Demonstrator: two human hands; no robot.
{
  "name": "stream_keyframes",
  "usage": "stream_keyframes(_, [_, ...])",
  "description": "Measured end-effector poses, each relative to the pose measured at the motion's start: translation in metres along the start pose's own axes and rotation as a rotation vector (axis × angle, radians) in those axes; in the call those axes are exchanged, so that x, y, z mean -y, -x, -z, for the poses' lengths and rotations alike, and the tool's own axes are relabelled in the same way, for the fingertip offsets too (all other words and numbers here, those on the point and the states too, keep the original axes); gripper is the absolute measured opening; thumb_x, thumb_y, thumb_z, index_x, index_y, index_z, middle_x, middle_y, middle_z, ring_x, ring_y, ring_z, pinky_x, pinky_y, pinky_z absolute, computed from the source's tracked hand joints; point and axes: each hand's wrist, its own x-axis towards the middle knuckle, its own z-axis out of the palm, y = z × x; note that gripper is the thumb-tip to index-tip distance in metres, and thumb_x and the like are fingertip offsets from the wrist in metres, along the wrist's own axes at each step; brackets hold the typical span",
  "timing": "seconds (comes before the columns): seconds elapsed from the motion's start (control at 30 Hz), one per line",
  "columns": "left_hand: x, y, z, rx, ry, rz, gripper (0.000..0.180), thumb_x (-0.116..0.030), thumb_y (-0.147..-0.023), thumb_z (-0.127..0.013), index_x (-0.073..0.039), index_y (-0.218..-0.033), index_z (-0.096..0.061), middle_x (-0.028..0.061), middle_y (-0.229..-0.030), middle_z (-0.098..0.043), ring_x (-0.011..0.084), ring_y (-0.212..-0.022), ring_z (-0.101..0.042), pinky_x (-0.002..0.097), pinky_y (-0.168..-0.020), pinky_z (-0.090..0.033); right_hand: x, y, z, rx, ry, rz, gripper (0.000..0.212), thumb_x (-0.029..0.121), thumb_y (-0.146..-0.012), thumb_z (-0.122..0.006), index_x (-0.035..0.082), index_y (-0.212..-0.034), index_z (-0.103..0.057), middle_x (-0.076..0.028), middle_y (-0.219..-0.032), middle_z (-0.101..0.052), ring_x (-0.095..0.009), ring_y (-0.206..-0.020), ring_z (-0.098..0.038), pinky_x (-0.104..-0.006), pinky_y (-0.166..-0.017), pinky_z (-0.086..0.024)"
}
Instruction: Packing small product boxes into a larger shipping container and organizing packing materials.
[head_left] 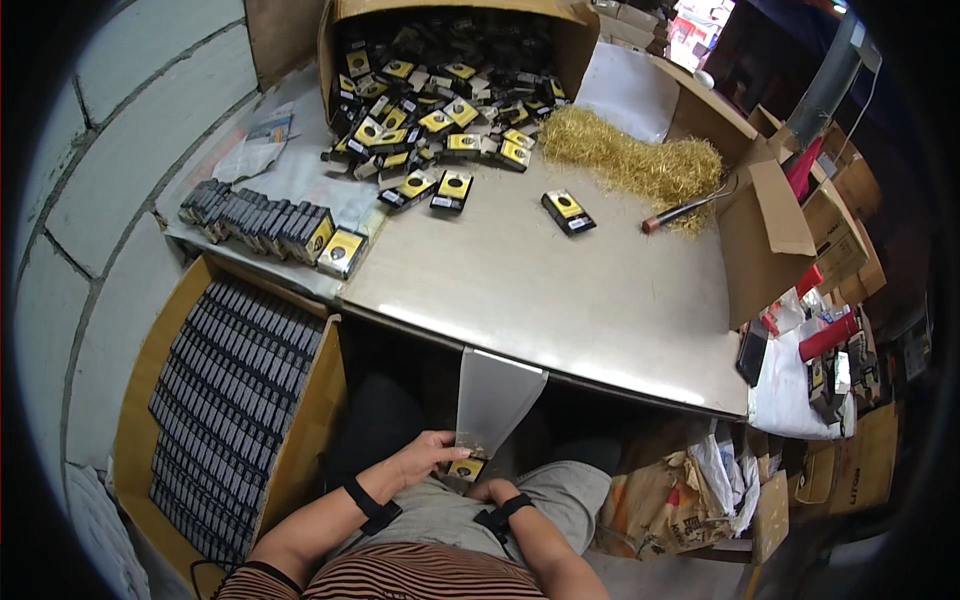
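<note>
My left hand point(428, 459) is closed on a small yellow-and-black box point(466, 468) above my lap, with the thumb lying along its upper edge. Close by, on the other side of the box, is my right hand point(493, 490), turned inward. Its fingers are mostly hidden, so whether it touches the box does not show. A pale grey flat panel point(498, 398) slopes down from the table's front edge to just above the box. Both wrists wear black straps.
On the metal table point(560, 310) a tipped carton point(325, 65) spills many small boxes. A stacked row of boxes point(260, 222) stands at left, above a packed carton point(230, 400). Golden shreds point(630, 150), a wooden-handled tool point(680, 212) and a lone box point(567, 212) lie farther right.
</note>
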Motion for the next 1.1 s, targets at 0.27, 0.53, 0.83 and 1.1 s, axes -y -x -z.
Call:
stream_keyframes(0.27, [0.011,-0.013,-0.006,0.03,0.091,0.049,0.034,-0.014,-0.086,-0.067,0.001,-0.116,-0.06,0.0052,-0.1,-0.066,0.0121,-0.084,-0.062,0.0257,-0.069,-0.05,-0.091,-0.049,-0.008,-0.412,0.455,-0.148,0.038,0.03,-0.078,-0.064,0.009,-0.109,-0.069,-0.017,-0.117,-0.063,-0.036,-0.109,-0.06,-0.0481,-0.088,-0.05])
stream_keyframes(0.53, [0.004,-0.006,0.009,-0.019,0.085,0.079,0.035,-0.013,-0.087,-0.066,0.002,-0.117,-0.059,0.0081,-0.104,-0.065,0.0149,-0.087,-0.063,0.0282,-0.074,-0.052,-0.026,0.121,0.074,-1.276,-0.899,0.161,0.023,0.014,-0.078,-0.068,-0.006,-0.07,-0.064,-0.011,-0.066,-0.063,-0.015,-0.057,-0.057,-0.0327,-0.048,-0.043])
stream_keyframes(0.83, [-0.04,0.016,-0.013,0.117,0.138,0.002,0.032,-0.008,-0.087,-0.06,0.005,-0.116,-0.058,0.0091,-0.104,-0.066,0.0175,-0.089,-0.065,0.0294,-0.078,-0.053,0.098,0.341,0.133,-1.339,-1.044,0.595,0.012,0.009,-0.091,-0.06,0.0,-0.094,-0.065,-0.002,-0.072,-0.058,-0.006,-0.052,-0.047,-0.0201,-0.045,-0.035])
stream_keyframes(1.1, [-0.041,0.013,-0.008,0.107,0.165,0.081,0.034,-0.003,-0.082,-0.064,0.008,-0.114,-0.06,0.0135,-0.101,-0.067,0.0222,-0.086,-0.066,0.0335,-0.076,-0.055,0.021,0.347,0.4,-1.773,0.114,-0.055,0.035,0.023,-0.084,-0.061,0.003,-0.113,-0.061,-0.019,-0.116,-0.061,-0.037,-0.109,-0.057,-0.0416,-0.093,-0.046])
